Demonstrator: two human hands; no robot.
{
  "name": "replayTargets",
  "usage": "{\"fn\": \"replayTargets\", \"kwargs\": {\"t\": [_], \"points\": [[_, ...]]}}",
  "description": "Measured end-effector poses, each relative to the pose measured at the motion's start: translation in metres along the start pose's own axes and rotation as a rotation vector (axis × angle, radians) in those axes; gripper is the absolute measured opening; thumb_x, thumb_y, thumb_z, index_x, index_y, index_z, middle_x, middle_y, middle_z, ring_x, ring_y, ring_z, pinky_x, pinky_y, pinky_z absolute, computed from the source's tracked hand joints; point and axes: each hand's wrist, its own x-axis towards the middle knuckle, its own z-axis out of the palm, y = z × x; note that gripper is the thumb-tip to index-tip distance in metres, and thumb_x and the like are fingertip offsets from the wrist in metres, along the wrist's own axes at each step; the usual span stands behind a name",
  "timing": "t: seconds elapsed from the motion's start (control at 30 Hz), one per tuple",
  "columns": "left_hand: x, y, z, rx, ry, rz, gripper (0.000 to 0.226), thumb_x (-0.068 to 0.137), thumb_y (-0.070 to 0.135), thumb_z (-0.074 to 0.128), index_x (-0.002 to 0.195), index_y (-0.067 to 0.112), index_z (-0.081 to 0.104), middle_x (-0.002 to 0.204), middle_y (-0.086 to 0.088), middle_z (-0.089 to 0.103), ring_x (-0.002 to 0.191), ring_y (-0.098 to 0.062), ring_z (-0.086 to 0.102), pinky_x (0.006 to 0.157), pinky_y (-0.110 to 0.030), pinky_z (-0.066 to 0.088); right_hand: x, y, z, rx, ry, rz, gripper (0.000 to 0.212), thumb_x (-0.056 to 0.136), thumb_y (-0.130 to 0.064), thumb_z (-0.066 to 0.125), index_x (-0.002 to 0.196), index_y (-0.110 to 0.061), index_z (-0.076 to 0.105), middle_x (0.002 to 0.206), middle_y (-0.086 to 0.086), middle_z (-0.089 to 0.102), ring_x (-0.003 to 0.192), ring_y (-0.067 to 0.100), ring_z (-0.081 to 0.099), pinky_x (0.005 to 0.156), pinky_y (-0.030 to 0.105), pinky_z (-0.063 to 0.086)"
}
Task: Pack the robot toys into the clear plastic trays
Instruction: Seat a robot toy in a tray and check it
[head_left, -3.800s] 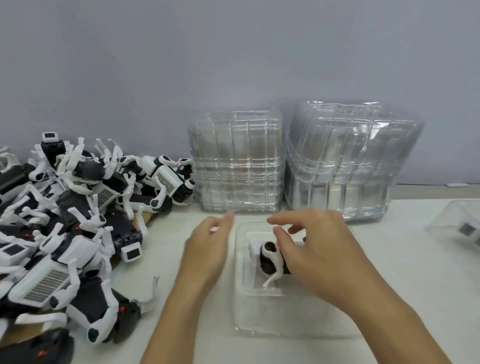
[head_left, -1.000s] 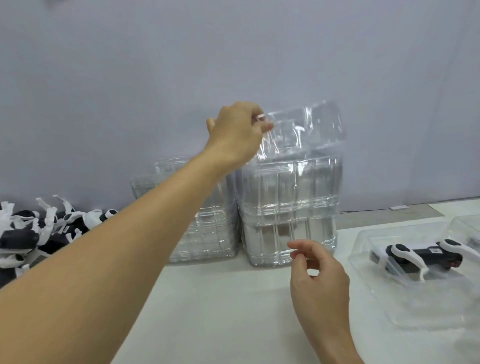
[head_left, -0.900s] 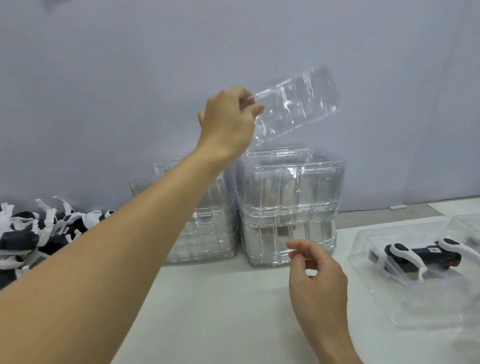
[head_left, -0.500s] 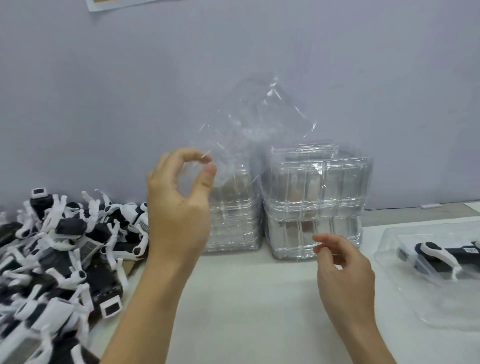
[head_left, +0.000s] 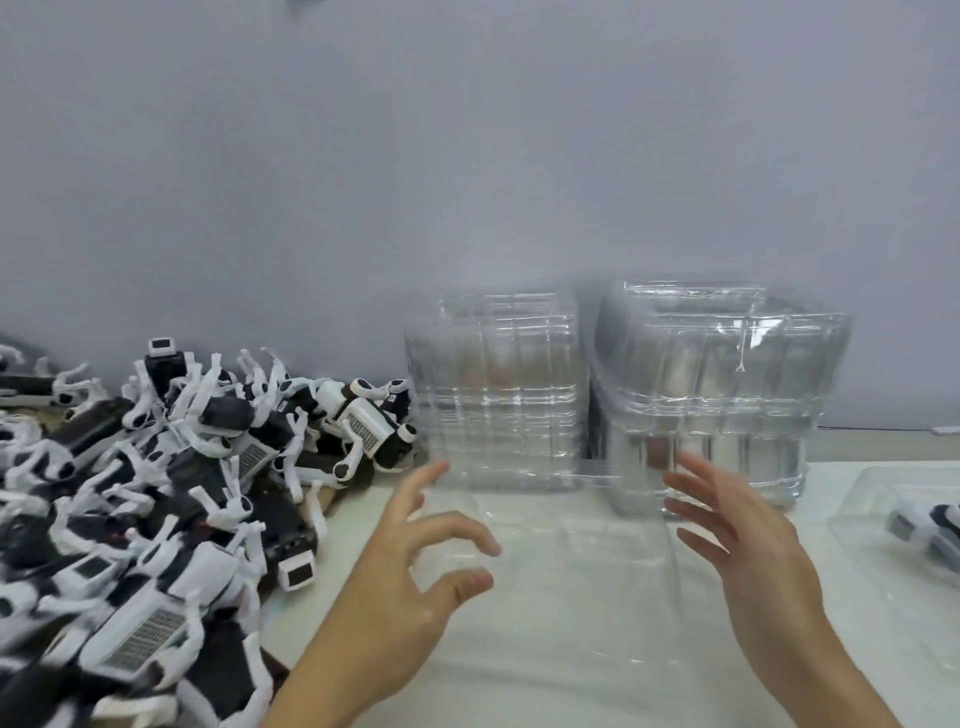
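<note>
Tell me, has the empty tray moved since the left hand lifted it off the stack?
Yes. The empty tray has come down from above the right stack to the table in front, between both hands.

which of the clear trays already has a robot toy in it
The tray at the far right edge holds a robot toy. The tray between the hands and both stacks behind look empty.

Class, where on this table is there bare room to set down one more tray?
Bare table lies in front of the empty tray, between both forearms. Crowded: toy pile left, tray stacks behind, packed tray right.
</note>
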Motion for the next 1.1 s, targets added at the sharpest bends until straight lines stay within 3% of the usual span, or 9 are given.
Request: {"fn": "replayTargets", "kwargs": {"t": [0.1,0.2,0.3,0.4,0.5,0.6,0.73,0.87,1.1], "points": [[0.000,-0.001,0.008,0.017,-0.138,-0.025,0.031,0.074,0.040,0.084,0.099,0.049,0.068,0.143,0.045,0.024,0.137,0.009,0.032,0.115,-0.031,0.031,-0.007,-0.002,0.004,-0.179,-0.145,-0.018,0.042,0.084,-0.049,0.068,0.125,-0.039,0.064,0.126,-0.022,0.064,0.119,-0.001,0.057,0.100,0.029,0.043],[0.003,0.004,0.014,-0.024,-0.130,-0.037,0.044,0.071,0.068,0.071,0.110,0.053,0.060,0.134,0.043,0.035,0.125,0.019,0.037,0.102,-0.022,0.041,-0.011,-0.006,0.006,-0.355,-0.151,-0.072,0.055,0.090,-0.013,0.071,0.136,-0.038,0.056,0.135,-0.025,0.056,0.125,-0.001,0.051,0.103,0.026,0.041],[0.009,0.002,0.016,0.029,0.147,-0.138,0.021,0.087,0.053,0.065,0.103,0.043,0.058,0.121,0.023,0.051,0.116,0.000,0.049,0.097,-0.029,0.044,-0.010,-0.008,0.005,-0.409,-0.085,-0.086,0.066,0.087,0.012,0.058,0.136,-0.033,0.056,0.135,-0.016,0.058,0.123,0.007,0.054,0.104,0.028,0.040],[0.014,-0.006,0.005,0.271,0.430,-0.302,0.013,0.092,0.027,0.063,0.104,0.027,0.057,0.116,0.001,0.052,0.115,-0.021,0.047,0.095,-0.034,0.038,-0.009,-0.008,0.002,-0.401,-0.065,-0.063,0.067,0.087,0.013,0.057,0.132,-0.036,0.058,0.130,-0.018,0.060,0.122,0.008,0.057,0.097,0.027,0.040],[0.011,-0.003,-0.005,0.430,0.529,-0.429,0.018,0.092,0.023,0.058,0.110,0.019,0.058,0.118,-0.004,0.053,0.112,-0.025,0.045,0.088,-0.032,0.035,-0.007,-0.005,0.002,-0.408,-0.062,-0.067,0.067,0.086,0.012,0.059,0.131,-0.038,0.060,0.129,-0.019,0.061,0.122,0.009,0.058,0.095,0.025,0.040],[0.003,0.008,-0.016,0.719,0.414,-0.536,0.017,0.094,0.035,0.053,0.107,0.024,0.055,0.112,0.004,0.059,0.108,-0.022,0.049,0.091,-0.037,0.043,-0.007,-0.004,0.002,-0.406,-0.056,-0.082,0.066,0.085,0.011,0.060,0.127,-0.040,0.061,0.127,-0.019,0.062,0.120,0.008,0.059,0.091,0.022,0.040],[-0.005,0.025,-0.040,0.702,-0.067,-0.739,0.036,0.088,0.048,0.064,0.110,0.020,0.059,0.110,0.004,0.057,0.104,-0.020,0.057,0.091,-0.032,0.049,-0.007,-0.003,0.001,-0.399,-0.056,-0.089,0.065,0.085,0.011,0.060,0.120,-0.045,0.063,0.122,-0.026,0.062,0.117,0.002,0.059,0.093,0.027,0.041],[-0.009,0.044,-0.048,0.820,-0.383,-0.797,0.045,0.087,0.035,0.072,0.127,0.022,0.057,0.121,0.003,0.061,0.111,-0.018,0.060,0.094,-0.028,0.048,-0.007,-0.002,0.001,-0.408,-0.057,-0.093,0.062,0.085,0.009,0.061,0.118,-0.042,0.066,0.122,-0.027,0.062,0.117,0.003,0.059,0.091,0.029,0.042],[-0.010,0.035,-0.047,0.791,-0.209,-0.759,0.029,0.088,-0.001,0.055,0.109,0.016,0.068,0.115,-0.004,0.066,0.104,-0.021,0.065,0.093,-0.035,0.055,-0.007,-0.002,0.001,-0.429,-0.060,-0.106,0.061,0.084,0.006,0.062,0.114,-0.047,0.065,0.121,-0.026,0.063,0.115,0.000,0.059,0.084,0.015,0.039]]}}
